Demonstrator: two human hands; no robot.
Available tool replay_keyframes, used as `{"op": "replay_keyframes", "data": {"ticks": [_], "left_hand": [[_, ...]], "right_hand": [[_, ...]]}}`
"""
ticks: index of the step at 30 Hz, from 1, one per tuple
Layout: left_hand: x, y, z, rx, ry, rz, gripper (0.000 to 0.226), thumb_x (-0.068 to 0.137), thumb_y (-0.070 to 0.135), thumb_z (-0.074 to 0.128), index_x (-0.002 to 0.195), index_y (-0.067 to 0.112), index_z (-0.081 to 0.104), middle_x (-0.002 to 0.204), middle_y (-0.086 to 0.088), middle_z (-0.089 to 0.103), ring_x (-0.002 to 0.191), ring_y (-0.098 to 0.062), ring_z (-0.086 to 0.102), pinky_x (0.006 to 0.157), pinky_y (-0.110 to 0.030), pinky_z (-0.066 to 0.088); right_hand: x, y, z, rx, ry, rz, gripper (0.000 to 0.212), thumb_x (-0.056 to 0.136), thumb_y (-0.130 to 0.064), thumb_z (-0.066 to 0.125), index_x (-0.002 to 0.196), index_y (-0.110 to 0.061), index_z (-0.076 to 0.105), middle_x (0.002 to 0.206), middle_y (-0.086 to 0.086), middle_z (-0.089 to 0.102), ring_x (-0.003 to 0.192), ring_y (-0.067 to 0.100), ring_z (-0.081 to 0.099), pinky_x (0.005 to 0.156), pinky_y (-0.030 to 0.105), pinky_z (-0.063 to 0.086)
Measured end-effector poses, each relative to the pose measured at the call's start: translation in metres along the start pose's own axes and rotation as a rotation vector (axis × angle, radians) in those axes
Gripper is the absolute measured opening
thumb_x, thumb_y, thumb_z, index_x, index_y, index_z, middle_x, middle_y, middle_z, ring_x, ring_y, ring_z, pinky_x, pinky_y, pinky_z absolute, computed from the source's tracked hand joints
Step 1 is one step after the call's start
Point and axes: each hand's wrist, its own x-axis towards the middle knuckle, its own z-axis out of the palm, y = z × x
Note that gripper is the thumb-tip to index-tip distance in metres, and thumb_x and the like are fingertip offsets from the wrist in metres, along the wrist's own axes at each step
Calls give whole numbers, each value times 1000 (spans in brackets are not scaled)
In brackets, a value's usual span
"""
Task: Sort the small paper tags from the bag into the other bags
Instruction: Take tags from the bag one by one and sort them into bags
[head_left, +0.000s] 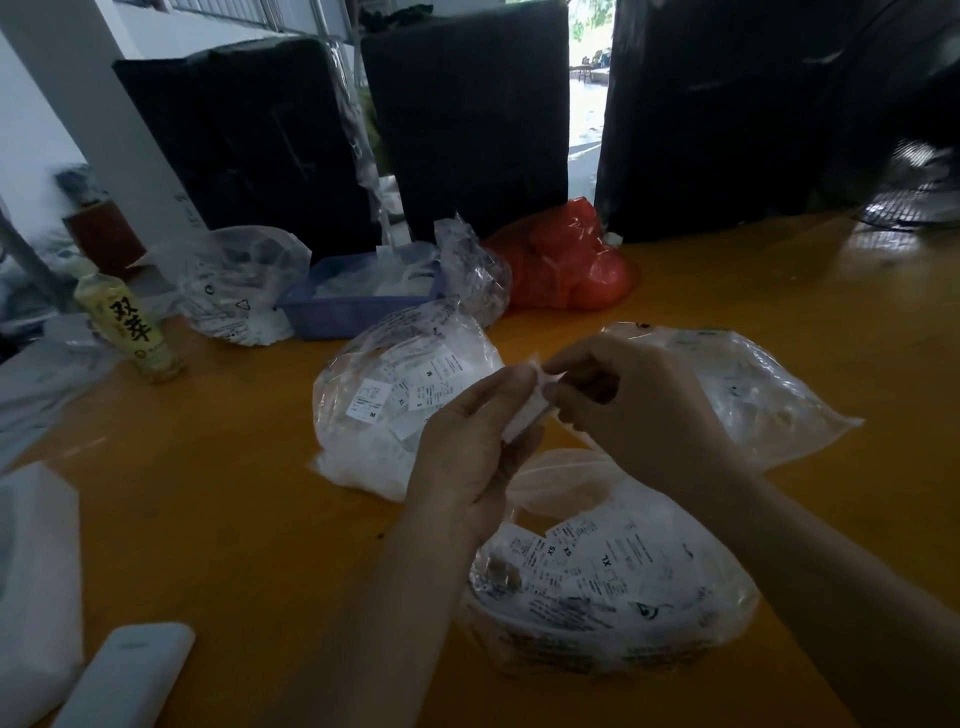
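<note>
My left hand (470, 447) grips a small stack of white paper tags (527, 413) above the orange table (218, 499). My right hand (634, 410) pinches the top tag of that stack at its upper end. Below my hands lies a clear bag (613, 587) full of tags marked XS and XL. A second clear bag (395, 400) with tags marked M and S lies to the left. A third clear bag (753, 389) lies behind my right hand.
A blue plastic tray (353, 306), a clear bag (239, 291) and a red bag (566, 265) stand at the back, before black wrapped boxes (467, 114). A drink bottle (130, 322) stands at left. A white device (124, 675) lies near the front edge.
</note>
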Motion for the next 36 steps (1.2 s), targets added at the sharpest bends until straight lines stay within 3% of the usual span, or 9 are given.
{"op": "replay_keyframes", "data": {"ticks": [3, 7, 11, 14, 18, 24, 30, 33, 36], "left_hand": [[0, 5, -3, 298, -9, 154, 19, 80, 25, 86, 96, 33, 82, 100, 6, 80, 89, -7, 77, 67, -19, 57], [8, 13, -18, 694, 101, 459, 32, 89, 14, 80, 106, 41, 75, 98, 20, 76, 92, 5, 71, 70, -16, 58], [26, 29, -56, 1246, 433, 773, 30, 93, 8, 74, 117, 26, 74, 124, 7, 68, 112, -11, 65, 87, -23, 52], [37, 30, -78, 1528, 509, 666, 25, 95, 3, 69, 116, 15, 76, 135, -6, 61, 121, -23, 60, 89, -24, 48], [44, 20, -87, 1897, 479, 494, 27, 102, 23, 59, 124, 24, 74, 153, -4, 48, 142, -30, 34, 114, -47, 32], [47, 18, -77, 1880, 328, 476, 38, 109, 29, 39, 139, 22, 62, 140, 0, 60, 129, -24, 51, 105, -44, 40], [41, 23, -74, 1850, 375, 539, 35, 106, 27, 45, 136, 27, 65, 142, 6, 61, 136, -22, 46, 111, -44, 35], [37, 24, -64, 1674, 431, 699, 33, 103, 18, 49, 130, 23, 68, 138, 2, 64, 136, -22, 48, 114, -43, 34], [27, 19, -41, 1260, 316, 829, 26, 105, 21, 51, 121, 22, 71, 120, 9, 70, 116, -9, 60, 101, -27, 46]], "right_hand": [[4, 3, -6, 79, 22, 42, 17, 90, -24, 76, 96, -37, 66, 78, -13, 73, 69, 2, 71, 71, 29, 62], [11, 7, -12, 112, -5, 104, 9, 93, -24, 71, 98, -31, 67, 80, -8, 74, 69, 7, 72, 73, 36, 61], [23, 31, -31, -460, -72, 130, 16, 101, -21, 59, 90, -18, 70, 83, -3, 70, 73, 13, 65, 71, 32, 55], [26, 58, -36, -899, -241, 181, 22, 99, -12, 56, 87, -18, 74, 85, -2, 70, 76, 12, 64, 69, 26, 55], [22, 89, -24, -898, -447, 282, 22, 94, -17, 63, 115, -15, 68, 114, 6, 69, 104, 24, 66, 90, 37, 56], [25, 91, -21, -866, -363, 281, 20, 89, -2, 55, 87, -17, 70, 86, 4, 70, 75, 20, 66, 71, 36, 59], [29, 71, -42, -899, -295, 207, 38, 103, -29, 54, 69, -13, 64, 73, 1, 65, 71, 16, 62, 74, 31, 55], [32, 60, -48, -636, -233, 258, 41, 102, -25, 55, 68, -4, 63, 66, 11, 63, 56, 20, 52, 55, 30, 44], [27, 43, -52, -213, -146, 306, 22, 98, -30, 66, 81, -18, 73, 66, -4, 70, 55, 9, 62, 51, 23, 46]]}}
